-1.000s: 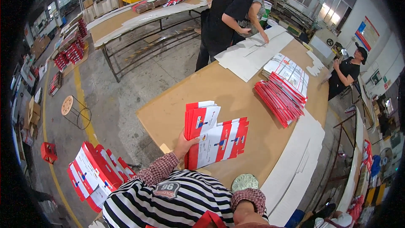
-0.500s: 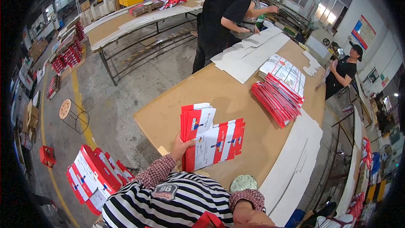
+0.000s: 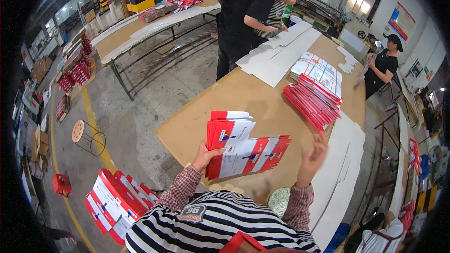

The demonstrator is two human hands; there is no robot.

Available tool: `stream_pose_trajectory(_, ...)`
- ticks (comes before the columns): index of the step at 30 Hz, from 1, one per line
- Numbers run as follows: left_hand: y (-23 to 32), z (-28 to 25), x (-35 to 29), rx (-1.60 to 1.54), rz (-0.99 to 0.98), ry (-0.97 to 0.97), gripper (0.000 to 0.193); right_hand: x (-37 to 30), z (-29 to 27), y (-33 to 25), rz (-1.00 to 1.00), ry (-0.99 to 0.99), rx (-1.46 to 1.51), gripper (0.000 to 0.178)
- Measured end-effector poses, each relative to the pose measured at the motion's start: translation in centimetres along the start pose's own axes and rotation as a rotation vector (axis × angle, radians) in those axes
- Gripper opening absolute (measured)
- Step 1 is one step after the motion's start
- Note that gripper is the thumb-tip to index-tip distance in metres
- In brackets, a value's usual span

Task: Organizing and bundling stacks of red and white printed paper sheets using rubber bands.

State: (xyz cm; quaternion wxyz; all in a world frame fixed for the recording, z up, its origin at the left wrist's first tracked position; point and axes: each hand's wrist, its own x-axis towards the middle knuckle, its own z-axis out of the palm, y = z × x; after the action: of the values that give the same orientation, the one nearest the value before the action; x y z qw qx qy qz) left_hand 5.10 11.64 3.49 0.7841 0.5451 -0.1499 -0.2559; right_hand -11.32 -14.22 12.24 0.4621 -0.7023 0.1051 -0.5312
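Note:
My left hand is closed round the left edge of a stack of red-and-white flat cardboard boxes. The thumb lies over the front and the stack stands tilted on the brown table. Over the table's right side, my right hand is raised with its fingers apart and nothing in them. Beyond it lies a tied pile of red-and-white flat boxes. A round pale-green patterned object sits by my right forearm.
The brown table has white cardboard sheets along its right side. More flat boxes stand at my lower left. Two people are at the table's far end, another person at the right. A stool stands left.
My right hand has come up from near my body to above the table, its fingers now apart. The held stack and my left hand have shifted slightly right in view.

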Motion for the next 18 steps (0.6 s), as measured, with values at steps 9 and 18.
stream_pose_trajectory(9,1.1,0.7,-0.7,-0.048,-0.071,-0.162,0.052,-7.2,-4.3,13.7,0.771,-0.410,0.242,0.078)
stream_pose_trajectory(18,3.5,1.7,0.4,0.110,0.062,-0.257,0.074,-4.5,-5.3,10.2,0.853,-0.444,0.215,0.023)
